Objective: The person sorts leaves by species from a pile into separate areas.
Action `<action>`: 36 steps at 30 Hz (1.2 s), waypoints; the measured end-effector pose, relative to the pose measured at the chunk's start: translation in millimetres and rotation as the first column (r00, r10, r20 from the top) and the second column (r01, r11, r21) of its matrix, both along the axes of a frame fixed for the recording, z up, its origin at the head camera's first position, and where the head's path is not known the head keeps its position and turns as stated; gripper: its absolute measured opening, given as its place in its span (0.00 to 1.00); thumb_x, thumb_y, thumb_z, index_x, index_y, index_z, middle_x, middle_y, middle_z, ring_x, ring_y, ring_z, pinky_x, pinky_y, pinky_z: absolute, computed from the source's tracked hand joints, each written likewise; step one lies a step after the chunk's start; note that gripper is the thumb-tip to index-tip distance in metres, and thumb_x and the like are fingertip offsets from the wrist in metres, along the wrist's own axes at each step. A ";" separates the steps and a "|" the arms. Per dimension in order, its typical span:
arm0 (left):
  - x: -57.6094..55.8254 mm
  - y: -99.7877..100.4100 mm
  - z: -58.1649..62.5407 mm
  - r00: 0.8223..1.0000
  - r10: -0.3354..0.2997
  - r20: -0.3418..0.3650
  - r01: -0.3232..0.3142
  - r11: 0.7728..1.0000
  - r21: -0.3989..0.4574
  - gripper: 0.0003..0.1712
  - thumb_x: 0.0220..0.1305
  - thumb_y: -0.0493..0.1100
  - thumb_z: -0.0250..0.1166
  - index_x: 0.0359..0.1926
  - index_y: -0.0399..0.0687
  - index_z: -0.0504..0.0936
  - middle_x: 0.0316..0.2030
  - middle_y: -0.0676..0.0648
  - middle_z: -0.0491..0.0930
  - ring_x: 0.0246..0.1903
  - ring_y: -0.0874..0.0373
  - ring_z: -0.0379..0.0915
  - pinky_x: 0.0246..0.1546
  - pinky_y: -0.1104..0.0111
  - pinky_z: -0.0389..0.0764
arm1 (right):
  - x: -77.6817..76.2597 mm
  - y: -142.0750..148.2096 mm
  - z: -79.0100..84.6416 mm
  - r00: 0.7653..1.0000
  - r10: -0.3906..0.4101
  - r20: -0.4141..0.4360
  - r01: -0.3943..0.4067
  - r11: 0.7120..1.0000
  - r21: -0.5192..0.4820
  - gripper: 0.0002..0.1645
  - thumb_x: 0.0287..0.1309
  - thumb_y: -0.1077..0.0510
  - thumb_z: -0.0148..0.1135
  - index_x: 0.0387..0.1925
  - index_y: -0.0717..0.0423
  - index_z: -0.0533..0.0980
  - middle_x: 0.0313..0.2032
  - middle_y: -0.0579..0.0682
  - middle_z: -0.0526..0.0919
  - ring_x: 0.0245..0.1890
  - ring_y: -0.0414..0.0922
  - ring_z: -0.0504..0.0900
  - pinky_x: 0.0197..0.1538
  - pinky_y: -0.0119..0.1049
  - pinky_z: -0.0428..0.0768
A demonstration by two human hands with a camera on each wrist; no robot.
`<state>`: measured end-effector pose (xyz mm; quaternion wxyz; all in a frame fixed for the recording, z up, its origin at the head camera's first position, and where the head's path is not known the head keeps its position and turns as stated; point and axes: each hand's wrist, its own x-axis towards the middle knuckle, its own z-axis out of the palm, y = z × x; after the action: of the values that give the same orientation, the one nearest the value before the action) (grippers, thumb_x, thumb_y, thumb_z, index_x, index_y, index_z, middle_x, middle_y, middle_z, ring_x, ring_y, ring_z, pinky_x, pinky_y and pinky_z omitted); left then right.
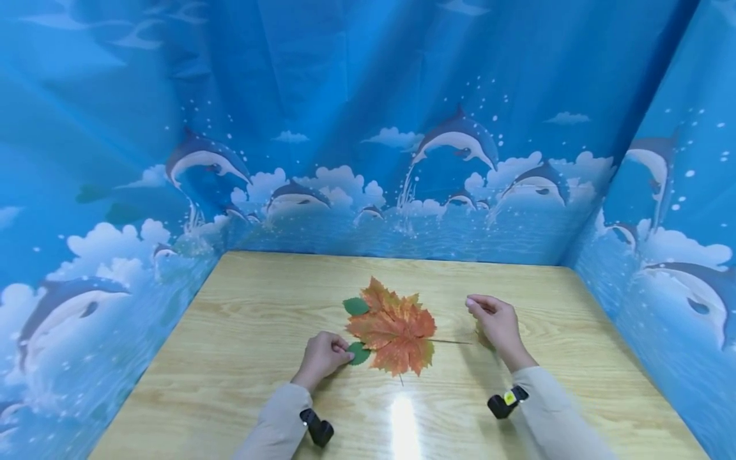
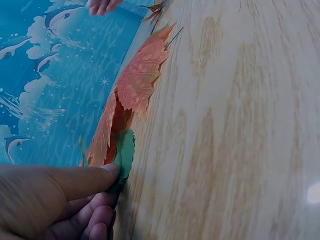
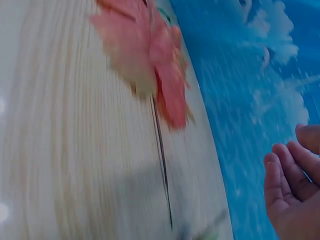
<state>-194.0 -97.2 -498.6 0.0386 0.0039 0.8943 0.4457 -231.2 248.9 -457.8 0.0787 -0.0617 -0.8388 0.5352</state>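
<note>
Orange-red maple leaves (image 1: 397, 332) lie overlapped in a cluster on the table, their thin stem (image 1: 451, 341) pointing right. My left hand (image 1: 323, 358) is at the cluster's lower left. Its thumb and fingers pinch the edge of a small green leaf (image 2: 126, 152) with a toothed rim, which touches the orange ones. A second green leaf (image 1: 356, 306) shows at the upper left of the cluster. Past the stem's end, my right hand (image 1: 500, 327) is raised above the table. Its fingers (image 3: 287, 172) are loosely bent and nothing shows between them.
The wood-grain table (image 1: 259, 287) meets a blue dolphin-print curtain (image 1: 345, 160) at the back and sides. A small reddish-green piece (image 2: 154, 9) lies on the table below my right hand. Both wrists wear a black camera (image 1: 317, 429).
</note>
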 end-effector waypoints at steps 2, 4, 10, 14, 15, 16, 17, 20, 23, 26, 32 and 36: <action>-0.3 -0.2 0.3 1.000 -0.005 -0.004 0.005 1.000 -0.002 0.07 0.49 0.36 0.74 0.27 0.41 0.83 0.20 0.52 0.77 0.22 0.62 0.70 0.25 0.71 0.72 | -6.1 -21.1 0.0 0.999 0.035 -0.018 -0.035 0.999 -0.002 0.21 0.63 0.53 0.62 0.51 0.64 0.78 0.42 0.57 0.85 0.34 0.30 0.80 0.38 0.24 0.78; -0.1 -0.3 1.0 1.000 -0.007 -0.007 0.007 1.000 0.000 0.07 0.49 0.35 0.74 0.27 0.41 0.83 0.20 0.52 0.76 0.21 0.62 0.70 0.25 0.71 0.72 | -10.2 -43.1 -1.0 0.997 0.077 -0.031 -0.077 0.997 -0.004 0.19 0.63 0.54 0.62 0.50 0.64 0.79 0.42 0.58 0.85 0.35 0.34 0.80 0.37 0.25 0.78; 1.7 -0.1 2.5 0.999 -0.024 -0.037 0.025 0.999 0.026 0.07 0.47 0.33 0.74 0.27 0.38 0.83 0.18 0.53 0.76 0.20 0.64 0.69 0.24 0.71 0.73 | -16.2 -101.4 -9.4 0.977 0.193 -0.087 -0.183 0.977 0.113 0.14 0.61 0.56 0.64 0.45 0.60 0.82 0.36 0.51 0.86 0.35 0.42 0.82 0.37 0.34 0.81; 1.6 -0.5 2.0 0.998 -0.023 -0.056 0.025 0.999 0.027 0.07 0.45 0.32 0.74 0.26 0.38 0.83 0.17 0.53 0.76 0.20 0.65 0.69 0.25 0.72 0.73 | -18.8 -128.7 -16.6 0.966 0.240 -0.099 -0.226 0.965 0.132 0.15 0.59 0.57 0.65 0.46 0.61 0.82 0.37 0.51 0.86 0.37 0.45 0.83 0.41 0.40 0.82; 1.5 -0.7 1.6 0.998 -0.022 -0.061 0.024 0.999 0.026 0.07 0.45 0.32 0.74 0.26 0.38 0.83 0.17 0.53 0.77 0.19 0.65 0.69 0.24 0.72 0.73 | -19.7 -134.3 -18.1 0.965 0.245 -0.096 -0.233 0.964 0.126 0.15 0.59 0.57 0.65 0.46 0.61 0.82 0.37 0.51 0.86 0.37 0.46 0.83 0.42 0.41 0.82; 1.4 -0.8 1.2 0.997 -0.022 -0.067 0.023 0.999 0.023 0.07 0.45 0.32 0.75 0.26 0.38 0.83 0.17 0.53 0.77 0.19 0.65 0.69 0.24 0.72 0.73 | -20.7 -139.4 -19.7 0.964 0.249 -0.088 -0.238 0.964 0.118 0.15 0.59 0.57 0.66 0.46 0.61 0.82 0.37 0.51 0.86 0.38 0.46 0.83 0.42 0.41 0.82; 1.2 -0.8 1.0 0.997 -0.021 -0.072 0.022 1.000 0.022 0.07 0.44 0.32 0.75 0.25 0.38 0.83 0.17 0.53 0.77 0.19 0.66 0.70 0.24 0.72 0.73 | -21.8 -144.0 -21.2 0.964 0.253 -0.082 -0.244 0.963 0.111 0.15 0.59 0.57 0.65 0.46 0.61 0.82 0.37 0.51 0.86 0.38 0.46 0.83 0.42 0.41 0.82; 1.0 -0.4 0.7 0.997 -0.020 -0.078 0.022 1.000 0.022 0.07 0.44 0.33 0.75 0.25 0.39 0.83 0.18 0.52 0.78 0.19 0.66 0.70 0.24 0.73 0.73 | -24.6 -154.9 -25.2 0.961 0.267 -0.067 -0.260 0.960 0.099 0.15 0.60 0.58 0.65 0.46 0.60 0.81 0.37 0.51 0.86 0.38 0.46 0.83 0.41 0.41 0.82; 1.0 0.3 0.7 0.997 -0.018 -0.071 0.020 1.000 0.022 0.07 0.44 0.33 0.75 0.26 0.39 0.83 0.18 0.52 0.78 0.19 0.65 0.70 0.24 0.72 0.73 | -27.1 -162.4 -29.5 0.961 0.271 -0.056 -0.265 0.959 0.102 0.14 0.60 0.59 0.65 0.46 0.60 0.82 0.37 0.51 0.85 0.38 0.47 0.83 0.40 0.41 0.82; 1.1 0.5 0.8 0.998 -0.017 -0.059 0.018 1.000 0.016 0.07 0.45 0.33 0.75 0.26 0.39 0.84 0.18 0.52 0.78 0.19 0.65 0.71 0.23 0.72 0.73 | -29.0 -167.7 -33.6 0.963 0.265 -0.044 -0.258 0.959 0.120 0.14 0.59 0.59 0.65 0.46 0.59 0.82 0.37 0.51 0.85 0.38 0.47 0.83 0.39 0.40 0.82; 0.5 -0.8 0.5 0.998 -0.024 -0.066 0.025 1.000 0.018 0.07 0.44 0.33 0.75 0.26 0.39 0.84 0.18 0.52 0.79 0.19 0.66 0.71 0.23 0.72 0.74 | -31.3 -174.5 -39.4 0.965 0.255 -0.059 -0.244 0.958 0.153 0.12 0.58 0.62 0.66 0.44 0.62 0.82 0.35 0.52 0.85 0.36 0.48 0.83 0.38 0.40 0.82; 0.0 -2.4 -1.2 0.997 -0.034 -0.075 0.035 0.999 0.017 0.07 0.44 0.33 0.75 0.26 0.40 0.84 0.18 0.53 0.79 0.19 0.66 0.71 0.23 0.72 0.74 | -33.9 -177.7 -42.4 0.971 0.232 -0.056 -0.221 0.962 0.162 0.10 0.56 0.63 0.67 0.41 0.62 0.83 0.34 0.53 0.85 0.34 0.48 0.84 0.38 0.40 0.82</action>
<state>-193.9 -99.6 -499.8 0.0128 0.0364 0.8909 0.4526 -265.1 71.2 -500.2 0.0527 0.0610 -0.8758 0.4759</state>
